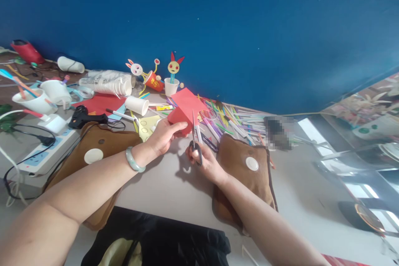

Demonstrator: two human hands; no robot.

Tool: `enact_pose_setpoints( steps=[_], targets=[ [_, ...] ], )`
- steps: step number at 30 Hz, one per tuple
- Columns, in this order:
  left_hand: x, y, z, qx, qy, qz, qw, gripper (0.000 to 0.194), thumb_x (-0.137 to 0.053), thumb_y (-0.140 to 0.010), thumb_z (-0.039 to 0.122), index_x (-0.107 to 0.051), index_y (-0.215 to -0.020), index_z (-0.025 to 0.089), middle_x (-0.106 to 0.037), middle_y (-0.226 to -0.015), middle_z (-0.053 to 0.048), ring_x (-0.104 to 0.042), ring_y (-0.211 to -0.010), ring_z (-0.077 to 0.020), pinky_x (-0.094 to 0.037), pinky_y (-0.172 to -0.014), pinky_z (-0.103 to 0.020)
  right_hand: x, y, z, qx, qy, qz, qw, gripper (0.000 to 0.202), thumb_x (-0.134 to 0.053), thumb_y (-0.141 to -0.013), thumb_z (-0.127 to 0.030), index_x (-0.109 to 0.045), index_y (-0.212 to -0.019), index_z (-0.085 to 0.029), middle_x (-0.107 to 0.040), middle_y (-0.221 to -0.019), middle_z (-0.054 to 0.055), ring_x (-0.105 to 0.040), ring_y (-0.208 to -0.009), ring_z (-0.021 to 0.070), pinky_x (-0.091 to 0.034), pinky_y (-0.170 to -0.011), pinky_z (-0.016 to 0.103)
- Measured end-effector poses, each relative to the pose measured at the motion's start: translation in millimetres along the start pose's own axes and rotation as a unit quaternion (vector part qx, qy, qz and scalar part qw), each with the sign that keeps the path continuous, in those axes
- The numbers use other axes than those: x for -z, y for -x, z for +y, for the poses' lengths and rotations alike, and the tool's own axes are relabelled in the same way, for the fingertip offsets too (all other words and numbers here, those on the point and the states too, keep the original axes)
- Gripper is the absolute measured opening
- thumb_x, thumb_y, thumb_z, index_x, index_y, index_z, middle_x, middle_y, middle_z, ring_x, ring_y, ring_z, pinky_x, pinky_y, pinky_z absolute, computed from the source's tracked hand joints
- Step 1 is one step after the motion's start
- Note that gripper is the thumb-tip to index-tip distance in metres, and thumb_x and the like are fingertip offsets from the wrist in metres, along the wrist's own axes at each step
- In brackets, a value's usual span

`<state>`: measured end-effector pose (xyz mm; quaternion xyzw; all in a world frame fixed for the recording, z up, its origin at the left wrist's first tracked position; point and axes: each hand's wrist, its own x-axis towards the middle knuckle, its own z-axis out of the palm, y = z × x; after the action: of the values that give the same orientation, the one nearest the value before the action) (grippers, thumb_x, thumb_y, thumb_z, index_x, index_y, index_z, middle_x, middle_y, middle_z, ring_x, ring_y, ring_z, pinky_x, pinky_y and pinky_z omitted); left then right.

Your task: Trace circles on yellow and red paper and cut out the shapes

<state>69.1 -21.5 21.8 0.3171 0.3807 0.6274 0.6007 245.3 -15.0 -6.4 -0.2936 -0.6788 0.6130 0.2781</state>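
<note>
My left hand (pixel 166 135), with a pale green bangle at the wrist, pinches a sheet of red paper (pixel 188 106) between thumb and fingers. The paper is bent and held up above the table. In my right hand (pixel 204 162) is a pair of scissors (pixel 195 146) with dark handles, its blades pointing up and away from me. The blades lie at the right edge of the paper; whether they are cutting into it I cannot tell. Under my left forearm lies a brown cushion (pixel 114 143), and a second brown cushion (pixel 240 178) lies under my right forearm.
A glue gun (pixel 85 118) and a white power strip (pixel 46 151) with cords are at the left. Behind are stacked paper cups (pixel 107 85), a lying white cup (pixel 137 105) and a cup figure with red ears (pixel 172 85). Several markers and sticks (pixel 235 126) spread along the blue wall (pixel 218 41).
</note>
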Motion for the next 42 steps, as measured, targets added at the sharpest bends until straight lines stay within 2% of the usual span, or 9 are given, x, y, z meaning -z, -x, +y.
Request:
enact_pose_setpoints(
  steps=[17,42],
  targets=[
    [-2.0,2.4,1.5,0.023,-0.001,0.018,1.0,0.032,-0.081,-0.066,0.031,-0.069,-0.087,0.011,-0.07,-0.077,-0.004,-0.066,-0.07,-0.017,-0.053,-0.068,-0.031,-0.5,-0.3,4.6,0.021,-0.008,-0.013,1.0,0.058,-0.055,-0.083,-0.077,-0.047,-0.074,-0.021,-0.047,-0.066,-0.003,-0.041,-0.059,0.0112,-0.033,-0.059,0.029],
    [-0.3,2.2,1.4,0.011,-0.005,0.01,1.0,0.027,-0.077,-0.068,0.028,-0.07,-0.089,0.013,-0.069,-0.077,-0.003,-0.064,-0.068,-0.0147,-0.053,-0.067,-0.029,0.5,1.2,3.1,0.03,-0.005,-0.022,0.999,0.057,-0.054,-0.084,-0.077,-0.047,-0.073,-0.021,-0.047,-0.067,-0.003,-0.041,-0.059,0.0117,-0.032,-0.059,0.029]
  ],
)
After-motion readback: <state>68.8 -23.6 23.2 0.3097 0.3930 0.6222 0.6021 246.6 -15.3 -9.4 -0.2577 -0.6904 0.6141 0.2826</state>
